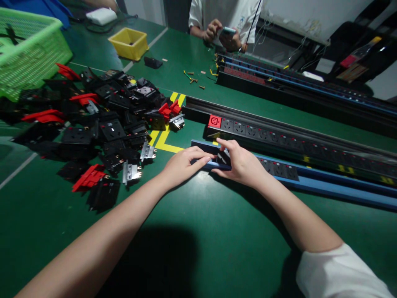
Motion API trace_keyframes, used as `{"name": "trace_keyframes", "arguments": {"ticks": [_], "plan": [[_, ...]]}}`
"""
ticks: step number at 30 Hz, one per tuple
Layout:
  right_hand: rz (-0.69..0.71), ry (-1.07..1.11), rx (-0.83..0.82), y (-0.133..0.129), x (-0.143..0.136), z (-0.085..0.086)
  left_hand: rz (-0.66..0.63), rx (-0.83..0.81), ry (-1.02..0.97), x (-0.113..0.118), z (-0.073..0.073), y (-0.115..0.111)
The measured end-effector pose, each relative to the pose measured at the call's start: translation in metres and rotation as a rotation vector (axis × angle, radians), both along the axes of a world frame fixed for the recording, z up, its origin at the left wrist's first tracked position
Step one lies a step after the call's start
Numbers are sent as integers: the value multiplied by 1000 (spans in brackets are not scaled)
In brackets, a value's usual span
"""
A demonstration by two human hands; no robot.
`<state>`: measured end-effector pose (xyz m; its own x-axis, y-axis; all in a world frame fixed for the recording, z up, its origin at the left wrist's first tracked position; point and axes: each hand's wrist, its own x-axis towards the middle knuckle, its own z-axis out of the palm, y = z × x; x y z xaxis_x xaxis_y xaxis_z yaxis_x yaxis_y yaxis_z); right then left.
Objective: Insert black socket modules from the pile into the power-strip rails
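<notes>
A long blue channel-shaped rail (328,191) lies along the table, its left end under both my hands. Several black socket modules (279,169) sit in it, just right of my right hand. My left hand (187,162) is closed over the rail's left end, thumb along the near wall and fingers reaching inside. My right hand (243,163) spans the rail, its thumb low on the near side and its index finger raised at the far side. Between those fingers is a black socket module (223,157), tilted in the channel and partly hidden.
Loose black and red socket modules (113,129) form a heap at left. Behind it stand a green basket (34,54) and a yellow bin (130,44). A black socket strip (263,134) lies beyond the rail, more strips (248,76) farther back. Across the table, a person (225,20) holds a phone.
</notes>
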<state>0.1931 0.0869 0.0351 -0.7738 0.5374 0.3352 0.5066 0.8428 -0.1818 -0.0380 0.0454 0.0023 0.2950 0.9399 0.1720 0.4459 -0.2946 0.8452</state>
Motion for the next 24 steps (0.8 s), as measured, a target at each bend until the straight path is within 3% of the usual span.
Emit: {"name": "trace_keyframes", "arguments": {"ticks": [11, 24], "plan": [[-35, -33, 48, -5, -3, 4, 159, -34, -32, 2, 3, -1], [-47, -33, -29, -2, 0, 6, 173, -56, -15, 3, 4, -1]]}}
